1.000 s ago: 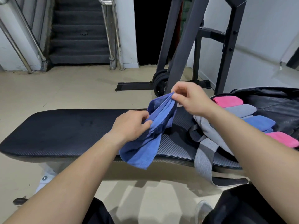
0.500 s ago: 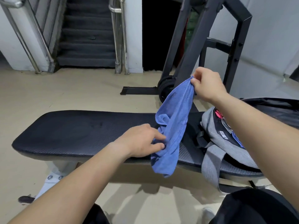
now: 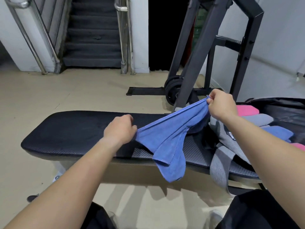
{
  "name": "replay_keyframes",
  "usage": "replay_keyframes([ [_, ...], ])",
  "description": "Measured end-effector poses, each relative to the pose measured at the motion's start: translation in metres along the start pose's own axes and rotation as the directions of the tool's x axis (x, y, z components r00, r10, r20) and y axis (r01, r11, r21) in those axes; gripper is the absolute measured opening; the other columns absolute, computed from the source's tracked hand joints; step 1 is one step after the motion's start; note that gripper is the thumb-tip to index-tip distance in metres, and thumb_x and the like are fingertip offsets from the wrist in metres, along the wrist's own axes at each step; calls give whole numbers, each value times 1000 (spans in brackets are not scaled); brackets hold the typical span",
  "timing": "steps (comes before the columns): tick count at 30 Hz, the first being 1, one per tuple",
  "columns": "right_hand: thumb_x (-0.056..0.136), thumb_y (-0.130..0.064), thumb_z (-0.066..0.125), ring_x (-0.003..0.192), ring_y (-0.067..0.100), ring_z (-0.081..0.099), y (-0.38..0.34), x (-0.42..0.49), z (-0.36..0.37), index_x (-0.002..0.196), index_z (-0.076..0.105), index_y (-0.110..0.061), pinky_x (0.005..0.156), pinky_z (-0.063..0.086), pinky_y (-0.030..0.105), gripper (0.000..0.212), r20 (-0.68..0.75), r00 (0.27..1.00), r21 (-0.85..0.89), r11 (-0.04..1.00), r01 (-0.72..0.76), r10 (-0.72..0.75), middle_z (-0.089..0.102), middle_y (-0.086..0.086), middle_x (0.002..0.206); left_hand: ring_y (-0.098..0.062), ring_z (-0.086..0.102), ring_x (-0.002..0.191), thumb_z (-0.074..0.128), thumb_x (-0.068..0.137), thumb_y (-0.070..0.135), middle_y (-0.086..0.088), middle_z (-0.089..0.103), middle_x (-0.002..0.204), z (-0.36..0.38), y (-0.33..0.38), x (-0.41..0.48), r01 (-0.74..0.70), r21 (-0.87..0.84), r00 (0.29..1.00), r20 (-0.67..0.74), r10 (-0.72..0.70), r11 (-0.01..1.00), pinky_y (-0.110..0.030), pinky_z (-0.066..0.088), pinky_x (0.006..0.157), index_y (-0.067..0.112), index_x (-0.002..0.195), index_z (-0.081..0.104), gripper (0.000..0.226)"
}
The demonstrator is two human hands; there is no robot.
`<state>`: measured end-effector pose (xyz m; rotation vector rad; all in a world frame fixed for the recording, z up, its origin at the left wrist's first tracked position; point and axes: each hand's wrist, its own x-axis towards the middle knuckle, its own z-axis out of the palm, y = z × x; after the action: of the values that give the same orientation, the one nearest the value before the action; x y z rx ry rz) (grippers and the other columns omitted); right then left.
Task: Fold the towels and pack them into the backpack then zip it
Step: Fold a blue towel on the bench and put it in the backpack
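A blue towel [image 3: 166, 138] is stretched in the air above the black bench [image 3: 74, 129]. My left hand [image 3: 119, 130] pinches its lower left corner and my right hand [image 3: 222, 104] pinches its upper right corner. The towel's loose middle hangs down past the bench's front edge. A grey backpack [image 3: 229, 142] lies open on the bench's right end, under my right forearm. Folded towels lie inside it: a pink one [image 3: 247, 110], a grey one [image 3: 259, 119], a blue one [image 3: 279, 133] and another pink one [image 3: 299, 147] at the frame's edge.
A black weight rack [image 3: 206, 52] with plates [image 3: 172, 90] stands behind the bench. Stairs [image 3: 92, 38] with metal rails rise at the back left. A grey backpack strap [image 3: 219, 167] hangs over the bench front. The beige floor [image 3: 49, 96] stretches left of the rack.
My hands have pulled apart, spreading the towel's top edge taut. The left hand slid to the left along the edge, and the right hand dropped lower.
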<state>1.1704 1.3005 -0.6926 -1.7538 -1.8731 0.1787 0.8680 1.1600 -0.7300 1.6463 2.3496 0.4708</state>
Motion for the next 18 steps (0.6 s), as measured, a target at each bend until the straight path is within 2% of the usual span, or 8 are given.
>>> replay_keyframes([
  [2,99,-19,52,90,35,54,-3,-4,6,95,56,-17,73,42,37,5,16,1000,5,1000,13,-13,65,17,103,-24,65,102,64,88,38,1,70,114,3,0,0,37,40,997,59,-39,999,-33,52,78,32,126,63,39],
  [5,99,-20,51,93,37,55,-7,-5,10,96,55,-15,74,43,38,7,15,1000,19,1000,19,-19,64,15,101,-21,65,84,66,83,29,5,71,91,11,6,1,60,86,997,40,-64,995,-28,49,66,32,88,71,8],
  [7,100,-22,51,95,37,55,-7,-5,10,97,55,-16,75,44,38,8,7,1000,32,999,18,-18,64,14,101,-21,64,79,65,81,24,6,69,83,14,11,1,59,92,998,12,-60,994,-27,44,61,29,76,66,8],
  [11,101,-25,50,94,36,56,-2,-4,6,97,54,-17,77,48,40,10,17,1000,44,999,6,-6,64,12,99,-20,57,83,55,86,26,6,62,86,20,13,-1,-37,36,999,-32,38,999,-30,40,60,27,78,57,9],
  [15,101,-23,50,91,35,55,7,-2,6,94,53,-15,77,47,40,11,37,999,42,999,-24,23,63,12,98,-20,48,93,58,88,31,5,46,99,16,10,1,-87,-34,990,-116,83,996,-32,40,69,29,80,60,9],
  [18,101,-23,50,90,34,54,13,0,8,95,54,-14,74,44,37,11,45,997,55,997,-61,59,63,12,99,-18,55,83,57,86,29,6,54,94,14,7,0,-71,-160,988,-145,48,984,-31,43,65,23,77,60,12],
])
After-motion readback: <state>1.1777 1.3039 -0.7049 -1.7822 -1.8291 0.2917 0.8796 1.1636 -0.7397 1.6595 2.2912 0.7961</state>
